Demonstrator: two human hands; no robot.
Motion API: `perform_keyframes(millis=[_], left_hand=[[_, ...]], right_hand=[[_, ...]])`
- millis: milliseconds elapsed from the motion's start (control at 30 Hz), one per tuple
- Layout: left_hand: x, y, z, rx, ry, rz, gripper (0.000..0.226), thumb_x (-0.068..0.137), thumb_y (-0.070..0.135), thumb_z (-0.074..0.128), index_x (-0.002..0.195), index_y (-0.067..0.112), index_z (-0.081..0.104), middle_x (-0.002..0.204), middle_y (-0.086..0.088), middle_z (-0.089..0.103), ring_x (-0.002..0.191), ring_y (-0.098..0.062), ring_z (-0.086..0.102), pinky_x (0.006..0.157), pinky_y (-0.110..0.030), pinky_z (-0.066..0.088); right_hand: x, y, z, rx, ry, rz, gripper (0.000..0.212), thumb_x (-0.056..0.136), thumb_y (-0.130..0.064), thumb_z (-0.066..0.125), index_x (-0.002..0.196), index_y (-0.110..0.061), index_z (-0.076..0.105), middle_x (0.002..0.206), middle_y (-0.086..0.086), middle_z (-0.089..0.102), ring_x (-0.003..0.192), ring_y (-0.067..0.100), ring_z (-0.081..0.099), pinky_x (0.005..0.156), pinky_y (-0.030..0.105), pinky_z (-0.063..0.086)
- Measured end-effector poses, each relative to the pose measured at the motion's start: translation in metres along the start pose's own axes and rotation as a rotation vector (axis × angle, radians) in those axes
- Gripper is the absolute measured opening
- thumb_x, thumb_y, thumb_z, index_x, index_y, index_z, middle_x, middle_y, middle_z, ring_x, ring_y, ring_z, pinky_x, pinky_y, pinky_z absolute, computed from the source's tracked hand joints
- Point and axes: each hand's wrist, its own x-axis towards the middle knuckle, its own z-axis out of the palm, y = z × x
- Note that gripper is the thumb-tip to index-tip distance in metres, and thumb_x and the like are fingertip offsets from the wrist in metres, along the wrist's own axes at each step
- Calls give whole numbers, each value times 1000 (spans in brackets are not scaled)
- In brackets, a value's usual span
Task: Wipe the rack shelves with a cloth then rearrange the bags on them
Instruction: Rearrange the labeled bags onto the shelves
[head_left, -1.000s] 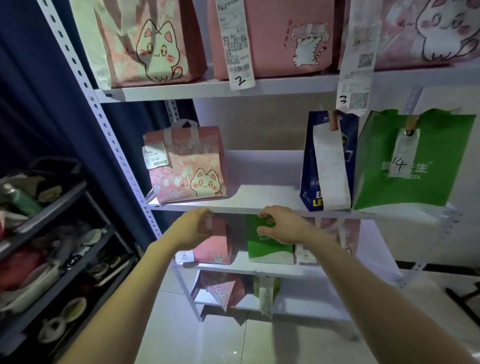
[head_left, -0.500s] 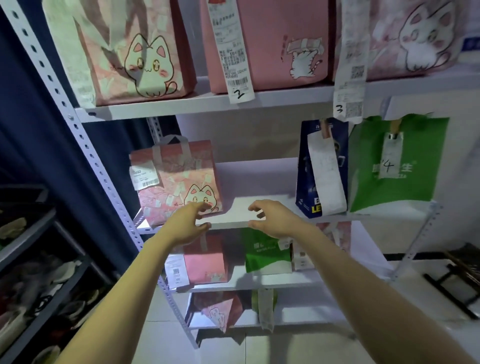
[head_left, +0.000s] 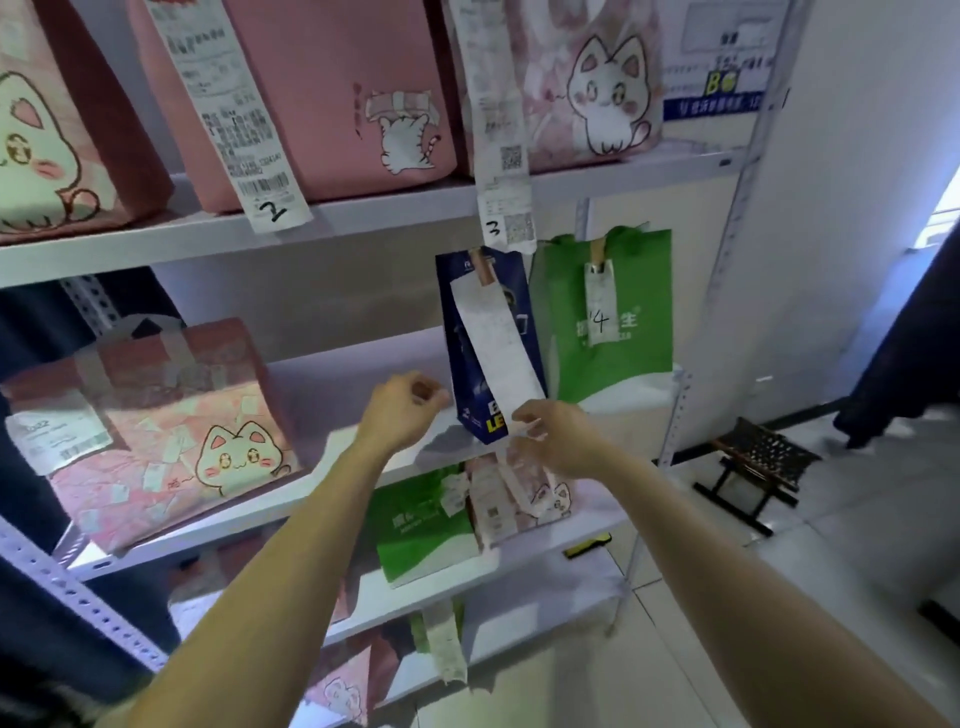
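Half a second earlier both our hands had hovered at the front edge of the middle shelf (head_left: 322, 395), near the pink cat bag (head_left: 156, 431). By this moment they had swung right, and the view had turned with them toward the blue bag (head_left: 470, 374) and the green bag (head_left: 608, 317) marked 14.

Our right hand (head_left: 558, 436) pinched the lower end of the long receipt (head_left: 496, 348) clipped to the blue bag, thumb and fingers closed on the paper. Our left hand (head_left: 402, 410) hung just beside the bag's left side, fingers curled loosely into a half fist around nothing we could see, and not clearly touching the bag.

The blue bag stood upright at the shelf's front edge, touching the green bag on its right. The pink cat bag stood well apart at the left end, with bare shelf between.

We saw no cloth in either hand, so we judged the wiping was not under way and the rearranging had begun with the blue bag. Pulling by the receipt alone risked tearing it from its clip.
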Motion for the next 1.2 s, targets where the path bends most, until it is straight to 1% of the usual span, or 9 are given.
perform_keyframes(millis=[133,200,300,467,700,867,933,1067,1200], left_hand=[[24,28,27,-56,93,-77,35,98,46,77,116,17,73,103,2,77,94,-21,72,86,-40,61],[33,37,38,-49,99,-103,31,97,40,79,113,15,72,101,-1,78,92,-24,72,85,-42,62],[40,36,49,10,102,-118,14,101,27,74,103,14,73,93,-6,79,87,-29,75,82,-48,63],[28,16,38,108,225,-165,16,105,24,64,91,19,67,79,-3,75,77,-29,74,70,-49,63],[-11,-33,-4,91,312,-224,10,106,17,61,110,13,70,89,-10,78,80,-38,76,74,-55,65],[-31,-54,-30,149,369,-269,16,105,17,61,117,16,71,91,-9,80,80,-39,77,76,-51,64],[-38,-63,-38,133,404,-291,12,103,16,60,111,14,69,90,-13,78,79,-41,75,74,-52,64],[-46,-75,-52,165,424,-332,4,102,14,59,99,13,62,90,-11,75,80,-41,72,73,-53,62],[-49,-90,-67,172,421,-358,7,103,12,61,96,11,60,86,-12,74,79,-41,72,69,-54,63]], right_hand=[[6,29,-16,-17,-12,-5,48,98,-38,73,141,-22,61,136,-5,68,108,10,66,97,35,58],[10,39,-22,-30,-13,-22,48,99,-37,72,143,-23,60,136,-5,68,110,10,67,97,35,59],[17,47,-29,-23,-5,-61,49,99,-38,71,144,-23,60,135,-3,69,112,13,69,97,37,60],[30,46,-27,28,-30,-114,46,100,-38,70,141,-20,61,132,-1,70,110,17,69,94,37,61],[48,10,0,51,-159,-206,46,100,-38,68,142,-21,59,130,-2,67,106,15,68,86,31,60],[59,-23,26,56,-185,-244,49,100,-40,69,145,-24,57,138,-1,65,111,14,64,95,37,57],[64,-35,39,75,-185,-253,56,99,-41,70,150,-26,53,145,-2,61,118,16,64,98,40,58],[76,-56,67,44,-167,-259,77,96,-46,73,160,-28,36,159,0,50,140,25,53,112,47,48],[86,-87,96,76,-240,-302,77,96,-39,74,159,-25,34,157,4,52,138,29,54,112,48,48]])
